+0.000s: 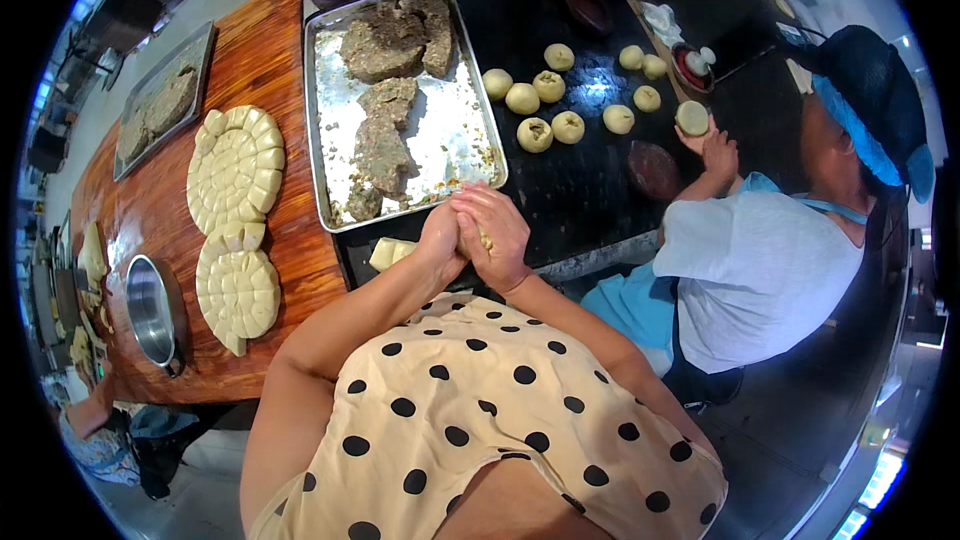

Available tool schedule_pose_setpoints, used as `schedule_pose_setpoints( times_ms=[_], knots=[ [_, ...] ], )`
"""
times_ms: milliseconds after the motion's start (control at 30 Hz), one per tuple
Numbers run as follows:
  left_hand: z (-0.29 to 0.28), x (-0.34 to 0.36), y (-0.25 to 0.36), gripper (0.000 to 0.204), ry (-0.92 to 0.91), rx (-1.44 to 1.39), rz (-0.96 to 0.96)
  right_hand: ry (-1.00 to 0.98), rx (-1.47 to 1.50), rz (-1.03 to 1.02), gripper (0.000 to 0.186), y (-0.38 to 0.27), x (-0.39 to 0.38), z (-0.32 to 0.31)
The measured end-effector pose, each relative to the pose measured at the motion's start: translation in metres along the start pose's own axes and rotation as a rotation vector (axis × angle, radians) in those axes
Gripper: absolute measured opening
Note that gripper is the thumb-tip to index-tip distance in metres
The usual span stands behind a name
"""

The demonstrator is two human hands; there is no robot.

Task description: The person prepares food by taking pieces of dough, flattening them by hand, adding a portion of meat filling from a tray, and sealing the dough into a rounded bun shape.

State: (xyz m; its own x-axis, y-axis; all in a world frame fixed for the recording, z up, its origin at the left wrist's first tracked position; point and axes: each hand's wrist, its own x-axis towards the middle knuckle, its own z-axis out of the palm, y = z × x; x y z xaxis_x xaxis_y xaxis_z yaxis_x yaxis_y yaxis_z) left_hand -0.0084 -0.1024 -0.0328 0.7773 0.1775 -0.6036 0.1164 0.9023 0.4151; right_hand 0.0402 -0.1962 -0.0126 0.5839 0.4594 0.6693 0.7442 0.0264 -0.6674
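Note:
My left hand [442, 238] and my right hand [496, 232] are cupped together at the near edge of a metal tray [318, 150]. Between them they close round a piece of pale dough [486, 240], most of it hidden by the fingers. Brown minced filling [385, 130] lies in large slabs on the tray, with crumbs scattered around it. Just left of my left wrist, cut dough pieces [388, 253] rest on the dark table.
Several filled dough balls [535, 134] stand on the dark tabletop [590, 190]. Rounds of cut dough [235, 170], a steel bowl [152, 310] and a second tray [205, 50] occupy the wooden table. A co-worker [760, 260] at right holds a dough round [692, 118]. Other people's hands work across the table.

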Motion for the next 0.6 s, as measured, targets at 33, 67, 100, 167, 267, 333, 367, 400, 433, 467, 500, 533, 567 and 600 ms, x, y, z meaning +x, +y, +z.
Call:
schedule_pose_setpoints(
  times_ms=[33, 67, 100, 167, 267, 333, 367, 400, 433, 467, 500, 533, 567, 600],
  knots=[
    [-0.003, 0.004, -0.003, 0.023, 0.031, -0.005, 0.026, 0.008, 0.016, 0.020, 0.012, -0.002, 0.000, 0.001],
    [-0.007, 0.008, -0.006, 0.023, 0.055, 0.010, 0.022, 0.014, 0.014, 0.020, 0.012, 0.001, -0.002, 0.003],
    [-0.010, 0.010, -0.008, 0.023, 0.079, 0.028, 0.017, 0.021, 0.012, 0.022, 0.013, 0.006, -0.007, 0.004],
    [-0.015, 0.018, -0.011, 0.022, 0.098, 0.037, -0.013, 0.044, 0.020, 0.055, 0.012, 0.016, -0.015, 0.007],
    [-0.019, 0.029, -0.014, 0.023, 0.061, -0.046, -0.099, 0.006, 0.042, 0.141, 0.011, 0.028, -0.014, 0.002],
    [0.007, 0.023, 0.000, 0.032, 0.056, -0.050, -0.150, 0.108, 0.214, 0.437, 0.014, 0.037, -0.013, -0.003],
    [0.024, 0.016, 0.007, 0.034, 0.040, -0.034, -0.153, 0.228, 0.345, 0.624, 0.016, 0.040, -0.011, -0.003],
    [0.030, 0.016, 0.008, 0.037, 0.027, -0.034, -0.160, 0.335, 0.470, 0.817, 0.017, 0.042, -0.009, 0.000],
    [0.032, 0.023, 0.006, 0.042, -0.048, -0.073, -0.132, 0.245, 0.367, 0.745, 0.023, 0.043, -0.008, 0.000],
    [0.025, 0.037, 0.002, 0.043, -0.036, -0.115, -0.128, 0.154, 0.267, 0.671, 0.031, 0.045, -0.006, -0.002],
    [0.014, 0.054, -0.004, 0.044, -0.026, -0.164, -0.113, 0.053, 0.172, 0.586, 0.039, 0.045, 0.002, -0.005],
    [0.016, 0.062, -0.001, 0.044, -0.019, -0.203, -0.100, -0.038, 0.079, 0.497, 0.047, 0.050, 0.007, -0.009],
    [0.015, 0.064, 0.005, 0.043, 0.040, -0.142, -0.139, -0.169, -0.033, 0.466, 0.066, 0.058, 0.008, -0.018],
    [0.019, 0.061, 0.014, 0.041, 0.015, -0.104, -0.181, -0.192, 0.025, 0.496, 0.075, 0.058, 0.018, -0.029]
  ],
)
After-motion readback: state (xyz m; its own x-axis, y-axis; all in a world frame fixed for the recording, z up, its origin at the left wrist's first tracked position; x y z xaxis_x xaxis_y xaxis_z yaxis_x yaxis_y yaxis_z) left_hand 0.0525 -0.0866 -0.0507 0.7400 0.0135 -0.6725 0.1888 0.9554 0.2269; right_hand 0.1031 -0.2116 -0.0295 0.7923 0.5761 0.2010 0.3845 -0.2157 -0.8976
